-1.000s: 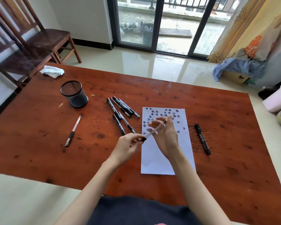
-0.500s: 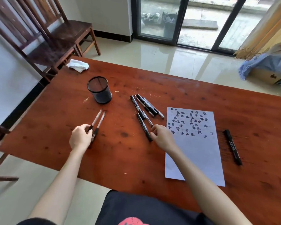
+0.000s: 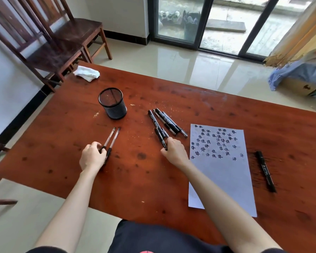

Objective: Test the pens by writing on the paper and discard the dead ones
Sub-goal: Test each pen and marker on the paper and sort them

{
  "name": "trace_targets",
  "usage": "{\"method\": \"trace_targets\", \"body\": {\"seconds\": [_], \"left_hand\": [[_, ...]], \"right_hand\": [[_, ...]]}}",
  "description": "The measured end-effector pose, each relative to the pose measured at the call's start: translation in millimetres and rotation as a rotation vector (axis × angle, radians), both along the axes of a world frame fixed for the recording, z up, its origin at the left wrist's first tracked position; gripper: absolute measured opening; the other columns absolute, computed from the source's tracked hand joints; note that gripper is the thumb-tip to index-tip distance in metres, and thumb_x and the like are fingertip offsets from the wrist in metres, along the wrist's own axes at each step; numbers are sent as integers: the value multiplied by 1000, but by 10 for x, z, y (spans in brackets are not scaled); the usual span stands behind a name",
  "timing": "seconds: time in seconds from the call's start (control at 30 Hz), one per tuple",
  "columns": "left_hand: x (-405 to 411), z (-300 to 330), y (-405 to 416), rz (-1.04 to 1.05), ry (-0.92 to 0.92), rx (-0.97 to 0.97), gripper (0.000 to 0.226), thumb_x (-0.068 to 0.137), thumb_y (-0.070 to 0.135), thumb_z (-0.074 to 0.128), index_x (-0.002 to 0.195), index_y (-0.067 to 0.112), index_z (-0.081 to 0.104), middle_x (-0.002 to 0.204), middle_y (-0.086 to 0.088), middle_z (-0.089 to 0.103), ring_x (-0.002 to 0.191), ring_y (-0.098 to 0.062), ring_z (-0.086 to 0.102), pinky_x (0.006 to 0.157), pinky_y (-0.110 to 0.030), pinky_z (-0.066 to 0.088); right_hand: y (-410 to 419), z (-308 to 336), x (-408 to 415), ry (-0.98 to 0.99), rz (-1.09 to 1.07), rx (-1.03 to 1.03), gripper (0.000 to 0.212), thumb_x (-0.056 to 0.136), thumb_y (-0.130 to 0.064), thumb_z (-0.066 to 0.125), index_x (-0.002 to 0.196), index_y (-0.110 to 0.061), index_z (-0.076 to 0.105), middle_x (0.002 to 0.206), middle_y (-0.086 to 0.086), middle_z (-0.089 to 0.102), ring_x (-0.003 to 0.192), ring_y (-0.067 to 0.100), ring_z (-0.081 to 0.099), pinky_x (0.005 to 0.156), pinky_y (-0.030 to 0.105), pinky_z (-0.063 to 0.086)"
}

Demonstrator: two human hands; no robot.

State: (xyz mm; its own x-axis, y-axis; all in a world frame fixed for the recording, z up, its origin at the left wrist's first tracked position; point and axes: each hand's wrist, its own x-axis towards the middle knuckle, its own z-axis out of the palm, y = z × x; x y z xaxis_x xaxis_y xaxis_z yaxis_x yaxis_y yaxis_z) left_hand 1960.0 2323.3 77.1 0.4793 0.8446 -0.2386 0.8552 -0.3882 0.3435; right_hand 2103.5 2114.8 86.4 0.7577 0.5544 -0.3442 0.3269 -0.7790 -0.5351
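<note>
Bright daylight from the glass doors, floor glare, wide-angle edge bending, perhaps slight softness.

head view | worn on head, above near table edge | faces forward-down | close, wide-angle

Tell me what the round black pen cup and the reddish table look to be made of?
The round black pen cup looks like metal wire mesh with a matt black finish: its wall shows a fine grid you can partly see through. The reddish table appears to be wood under a glossy reddish-brown varnish: dark knots, grain streaks and a soft sheen show, though a printed veneer can't be ruled out.
</note>
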Motion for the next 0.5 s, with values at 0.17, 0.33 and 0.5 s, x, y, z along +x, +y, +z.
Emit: {"method": "trace_targets", "body": {"seconds": [0.17, 0.33, 0.5], "left_hand": [[62, 122, -163, -19, -161, 94, 25, 86, 8, 51, 110, 4, 58, 117, -22, 52, 114, -37, 42, 86, -47, 43], [362, 411, -798, -320, -551, -58, 18, 88, 8, 52, 103, 2, 60, 103, -15, 60, 95, -24, 55, 85, -34, 45], [573, 588, -1622, -796, -515, -341, 32, 91, 27, 50, 115, 7, 57, 106, -5, 62, 97, -17, 58, 79, -18, 41]], "right_hand": [[-220, 292, 16, 331, -312, 573, 13, 80, -1, 58, 81, -13, 52, 74, -1, 58, 63, 12, 57, 65, 26, 45], [-666, 508, -74, 635, -463, 963, 25, 83, 13, 49, 76, -11, 51, 81, 5, 64, 60, 10, 64, 56, 15, 48], [-1009, 558, -230, 786, -556, 1105, 25, 87, 9, 43, 73, -9, 53, 74, 2, 70, 60, 11, 64, 56, 17, 50]]}}
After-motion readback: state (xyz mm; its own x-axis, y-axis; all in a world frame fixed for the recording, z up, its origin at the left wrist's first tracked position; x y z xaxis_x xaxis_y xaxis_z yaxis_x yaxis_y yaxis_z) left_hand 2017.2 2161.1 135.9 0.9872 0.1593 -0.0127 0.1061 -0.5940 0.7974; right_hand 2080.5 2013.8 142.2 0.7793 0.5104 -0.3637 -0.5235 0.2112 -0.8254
